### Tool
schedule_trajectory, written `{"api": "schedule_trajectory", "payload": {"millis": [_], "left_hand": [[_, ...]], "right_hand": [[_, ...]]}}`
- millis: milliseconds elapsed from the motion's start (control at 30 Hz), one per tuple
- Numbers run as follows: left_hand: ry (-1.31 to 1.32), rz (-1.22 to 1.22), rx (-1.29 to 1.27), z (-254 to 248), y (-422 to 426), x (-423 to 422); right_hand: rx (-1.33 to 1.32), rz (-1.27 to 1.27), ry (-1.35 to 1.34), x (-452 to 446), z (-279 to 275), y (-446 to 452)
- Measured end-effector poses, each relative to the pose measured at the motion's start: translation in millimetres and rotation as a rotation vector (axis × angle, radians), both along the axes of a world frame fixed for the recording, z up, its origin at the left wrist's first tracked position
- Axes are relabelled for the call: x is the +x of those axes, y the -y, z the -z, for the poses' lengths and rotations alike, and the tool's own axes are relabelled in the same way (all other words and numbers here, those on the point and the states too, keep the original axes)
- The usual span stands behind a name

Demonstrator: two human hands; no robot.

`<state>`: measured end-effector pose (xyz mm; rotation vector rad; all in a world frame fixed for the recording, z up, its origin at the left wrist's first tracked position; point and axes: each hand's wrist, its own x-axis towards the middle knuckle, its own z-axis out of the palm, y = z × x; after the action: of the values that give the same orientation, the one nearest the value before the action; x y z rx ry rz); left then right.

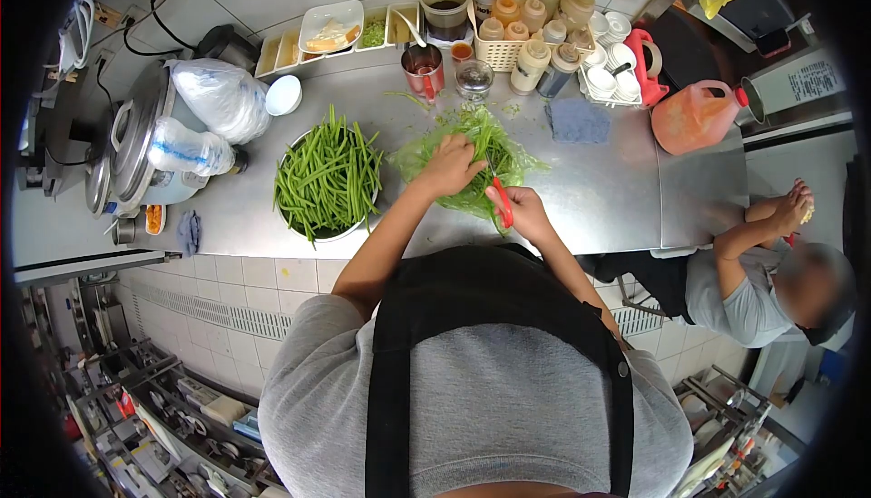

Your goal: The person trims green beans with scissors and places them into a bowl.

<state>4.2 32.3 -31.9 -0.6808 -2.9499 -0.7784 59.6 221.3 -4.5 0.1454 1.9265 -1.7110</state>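
My right hand [528,213] is closed around the red handles of a pair of scissors [504,202], whose blades point up and away from me over a thin green plastic bag [426,150]. My left hand [448,170] rests over the bag with its fingers curled round some green beans [490,146] beside the blades. What lies under the left palm is hidden. Left of my hands, a round metal bowl [356,229] is heaped with long green beans [327,171]. Small green scraps lie on the steel counter [594,208] beyond the bag.
Behind the bag stand a red-handled metal jug [422,70], a glass bowl [474,79] and a basket [497,52] of sauce bottles. An orange jug [694,117] and blue cloth [578,122] lie right; bagged items [218,99] left. Another person [748,280] sits at right.
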Motion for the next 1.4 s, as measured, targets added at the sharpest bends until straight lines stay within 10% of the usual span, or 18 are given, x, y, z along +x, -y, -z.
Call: {"api": "schedule_trajectory", "payload": {"millis": [233, 300, 400, 1400], "left_hand": [[0.064, -0.096, 0.24, -41, 12, -11], [0.424, -0.342, 0.677, -44, 12, -9], [0.297, -0.337, 0.955, -27, 21, -12], [-0.174, -0.41, 0.786, -32, 12, -10]], "right_hand": [[-0.071, 0.098, -0.13, 0, 7, 0], [-0.145, 0.095, -0.108, 0, 8, -2], [-0.045, -0.003, 0.078, 2, 7, -6], [-0.202, -0.132, 0.143, -3, 2, -1]]}}
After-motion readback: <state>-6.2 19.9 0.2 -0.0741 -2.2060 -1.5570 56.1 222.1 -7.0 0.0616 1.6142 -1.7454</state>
